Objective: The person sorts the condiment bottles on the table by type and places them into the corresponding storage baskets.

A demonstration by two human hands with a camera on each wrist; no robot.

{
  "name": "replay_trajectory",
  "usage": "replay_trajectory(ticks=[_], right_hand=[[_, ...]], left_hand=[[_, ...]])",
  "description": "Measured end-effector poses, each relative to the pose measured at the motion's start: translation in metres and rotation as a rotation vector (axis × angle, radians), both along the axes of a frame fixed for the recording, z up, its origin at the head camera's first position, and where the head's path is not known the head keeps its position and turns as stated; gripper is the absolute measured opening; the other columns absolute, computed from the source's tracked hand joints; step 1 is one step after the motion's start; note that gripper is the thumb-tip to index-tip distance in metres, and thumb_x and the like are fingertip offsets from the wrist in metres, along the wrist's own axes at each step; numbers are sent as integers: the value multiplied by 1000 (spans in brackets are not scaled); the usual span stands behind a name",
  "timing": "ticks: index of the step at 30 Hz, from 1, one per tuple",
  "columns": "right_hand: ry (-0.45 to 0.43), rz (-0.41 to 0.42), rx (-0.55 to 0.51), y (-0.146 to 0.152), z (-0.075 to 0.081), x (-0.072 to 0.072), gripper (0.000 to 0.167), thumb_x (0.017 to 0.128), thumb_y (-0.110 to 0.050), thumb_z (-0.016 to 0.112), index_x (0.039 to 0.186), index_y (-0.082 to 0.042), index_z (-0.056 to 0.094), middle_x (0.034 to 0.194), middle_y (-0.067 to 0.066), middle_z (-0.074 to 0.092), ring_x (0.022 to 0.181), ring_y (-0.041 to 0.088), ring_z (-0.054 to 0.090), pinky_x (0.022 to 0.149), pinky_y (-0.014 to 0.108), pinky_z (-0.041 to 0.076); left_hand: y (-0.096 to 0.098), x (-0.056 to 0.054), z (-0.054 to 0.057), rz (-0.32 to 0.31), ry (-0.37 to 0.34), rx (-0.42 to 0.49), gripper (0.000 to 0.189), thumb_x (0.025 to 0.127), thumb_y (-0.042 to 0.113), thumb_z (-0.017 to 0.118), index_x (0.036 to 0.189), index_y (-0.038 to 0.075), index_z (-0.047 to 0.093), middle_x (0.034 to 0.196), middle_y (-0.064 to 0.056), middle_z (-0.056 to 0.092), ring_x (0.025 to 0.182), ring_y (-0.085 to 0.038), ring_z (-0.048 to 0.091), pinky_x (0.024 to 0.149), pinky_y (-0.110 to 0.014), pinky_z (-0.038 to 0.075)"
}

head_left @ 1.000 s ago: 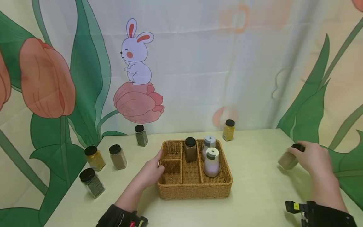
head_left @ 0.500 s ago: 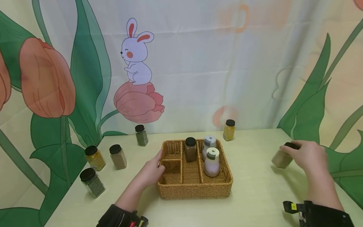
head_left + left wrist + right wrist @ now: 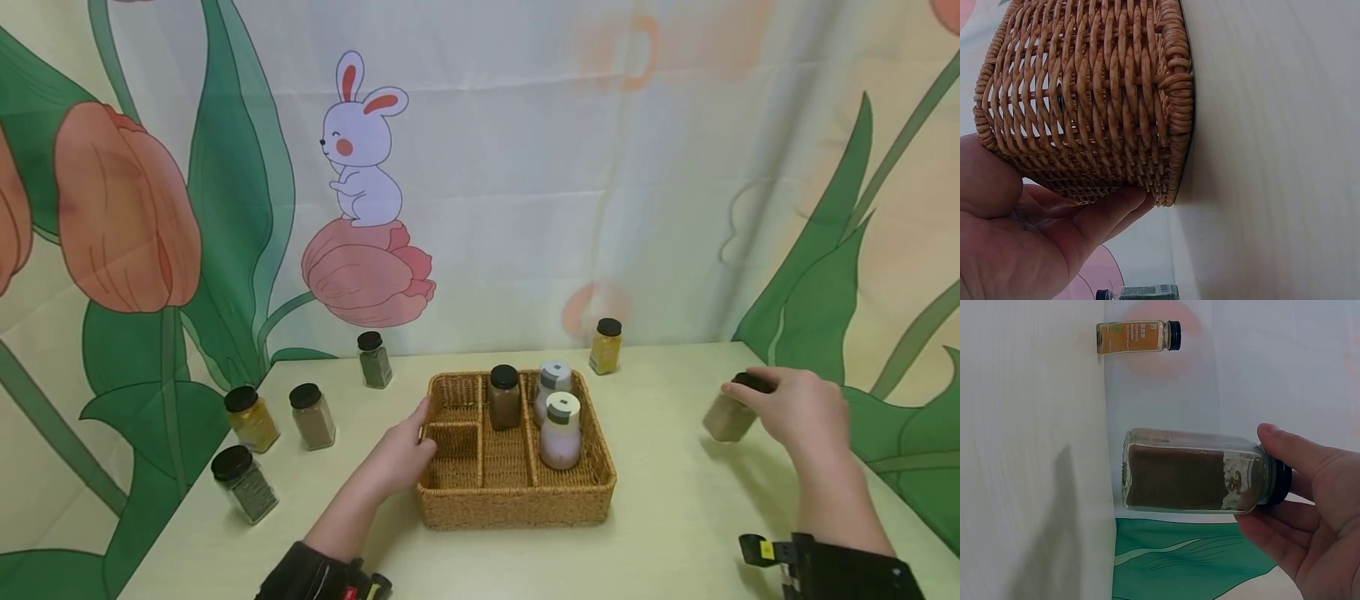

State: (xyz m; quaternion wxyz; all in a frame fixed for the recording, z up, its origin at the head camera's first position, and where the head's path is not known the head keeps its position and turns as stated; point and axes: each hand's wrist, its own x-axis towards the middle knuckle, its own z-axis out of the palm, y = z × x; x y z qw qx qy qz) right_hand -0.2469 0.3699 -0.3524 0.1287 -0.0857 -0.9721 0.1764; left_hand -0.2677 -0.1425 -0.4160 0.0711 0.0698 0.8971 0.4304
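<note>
A woven wicker basket [image 3: 517,507] with several compartments sits mid-table. My left hand [image 3: 405,452] holds its left side; in the left wrist view fingers [image 3: 1094,219] lie along the outer weave and the thumb is at the rim. My right hand [image 3: 802,410] pinches the black lid of a glass spice jar [image 3: 729,418] at the right. Brown powder fills much of this jar [image 3: 1179,478], which tilts slightly over the table, its shadow falling apart from it. A black-lidded brown jar [image 3: 504,400] stands in the basket's middle compartment, two pale-topped shakers [image 3: 560,437] in the right one.
At left stand a yellow jar [image 3: 253,421], a beige jar [image 3: 313,418], a dark herb jar [image 3: 246,486] and a green jar [image 3: 374,361]. A turmeric jar [image 3: 605,347] stands behind the basket's right corner. A printed curtain [image 3: 510,208] hangs along the table's back edge.
My right hand has carried the spice jar leftward, toward the basket, and the jar is now more upright. The left hand and the basket stay in place.
</note>
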Motion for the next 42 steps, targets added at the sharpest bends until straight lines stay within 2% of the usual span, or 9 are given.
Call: replay_trajectory(ticks=[5,12,19,27,32,38,42], right_hand=[[11,0,-12,-6,3,1,84,91,-71,56,142,-4,59,133,43,48,105,60,50,62,44,41],[55,30,-27,-17,10,3,83,90,-70,59,139,-4,62,131,39,54,109,60,49,68,51,45],[47,44,-60,-27,17,3,83,90,-69,61,138,-2,62,128,37,58,111,60,48,70,54,46],[42,89,-59,-39,25,-4,80,89,-65,65,133,2,64,116,30,67,102,51,56,62,46,47],[41,111,-38,-46,36,-8,81,89,-66,65,131,2,65,116,28,68,102,49,58,65,49,48],[48,155,-12,-55,51,-13,78,89,-65,66,126,4,67,113,28,69,99,47,60,67,51,49],[47,176,-12,-62,61,-16,81,88,-66,66,128,5,66,114,29,69,102,49,59,72,55,48]], left_hand=[[0,0,0,-3,7,-1,74,99,8,45,165,10,11,158,-24,36,44,-11,33,43,-28,36],[-1,-1,-1,-2,-1,6,74,99,8,46,165,11,12,159,-23,34,44,-11,34,44,-28,36],[0,0,0,-6,3,1,75,99,8,46,165,12,12,160,-22,33,44,-11,34,43,-28,36],[-1,0,0,-6,8,-17,74,99,8,46,165,11,12,158,-23,36,44,-11,33,42,-27,36],[-1,0,-2,-6,6,-6,74,99,8,46,165,11,12,159,-23,36,44,-11,34,43,-27,37],[-1,-1,-2,0,2,-10,73,99,9,46,165,11,13,154,-22,42,44,-11,35,43,-27,37],[-1,-1,-2,0,10,-12,73,99,9,46,165,10,13,156,-23,40,44,-11,34,44,-28,36]])
